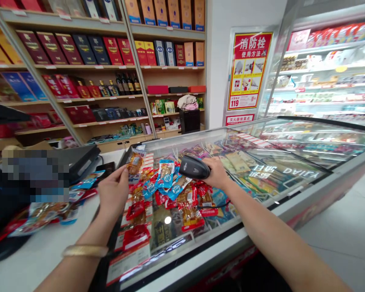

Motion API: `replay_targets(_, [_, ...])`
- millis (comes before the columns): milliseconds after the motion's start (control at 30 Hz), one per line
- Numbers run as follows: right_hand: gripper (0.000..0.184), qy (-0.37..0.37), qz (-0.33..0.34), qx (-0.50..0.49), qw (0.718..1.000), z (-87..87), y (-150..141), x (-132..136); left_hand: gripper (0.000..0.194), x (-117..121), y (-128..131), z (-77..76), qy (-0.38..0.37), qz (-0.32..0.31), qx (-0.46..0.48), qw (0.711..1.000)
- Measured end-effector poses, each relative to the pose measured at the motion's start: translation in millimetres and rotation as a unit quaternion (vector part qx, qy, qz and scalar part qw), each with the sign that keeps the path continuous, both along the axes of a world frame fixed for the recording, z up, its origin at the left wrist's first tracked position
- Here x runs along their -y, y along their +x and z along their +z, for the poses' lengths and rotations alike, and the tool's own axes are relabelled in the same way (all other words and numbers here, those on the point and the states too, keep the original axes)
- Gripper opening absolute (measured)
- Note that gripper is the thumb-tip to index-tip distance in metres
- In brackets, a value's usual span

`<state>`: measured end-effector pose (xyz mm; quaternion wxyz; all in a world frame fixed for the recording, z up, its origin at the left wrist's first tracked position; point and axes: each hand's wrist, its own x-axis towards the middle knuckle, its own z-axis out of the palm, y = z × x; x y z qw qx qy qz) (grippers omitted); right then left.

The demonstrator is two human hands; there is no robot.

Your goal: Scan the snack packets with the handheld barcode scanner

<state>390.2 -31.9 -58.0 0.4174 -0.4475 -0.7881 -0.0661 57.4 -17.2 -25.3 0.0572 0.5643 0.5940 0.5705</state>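
Observation:
My left hand (114,188), with a bracelet on its wrist, pinches the edge of a clear snack packet (136,163) over the left end of the freezer's glass top. In my right hand (216,172) is a black barcode scanner (194,167), its head pointing left toward that packet. Below and between the hands lies a pile of small vacuum-packed snacks, among them a blue-and-white packet (166,173) and a red packet (192,217) with brown food inside. The scanner's handle is mostly hidden by my fingers.
A chest freezer (292,202) with a glass top stretches to the right. On the white counter (76,239) at left are more snack packets (51,213), a dark checkout machine (82,160) and a phone (106,167). Shelves (109,67) of boxes and bottles stand behind.

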Motion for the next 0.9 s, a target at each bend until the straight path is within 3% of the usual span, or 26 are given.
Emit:
replay_targets(233, [0.039,-0.008,0.002,0.001,1.000,1.2,-4,0,0.042,6,41,-2.7,-0.025,-0.010,-0.058,0.998])
replay_targets(733, [0.044,-0.015,0.000,-0.005,1.000,5.2,-7,2,0.043,7,43,-12.4,-0.025,0.006,-0.089,0.996])
replay_targets(800, [0.040,-0.013,-0.006,-0.005,1.000,5.7,-5,1,0.042,3,43,-15.0,-0.004,-0.013,-0.103,0.995])
replay_targets(900, [0.033,-0.009,-0.024,-0.014,1.000,5.8,-2,0,0.040,-7,49,-18.0,0.026,-0.111,-0.166,0.979])
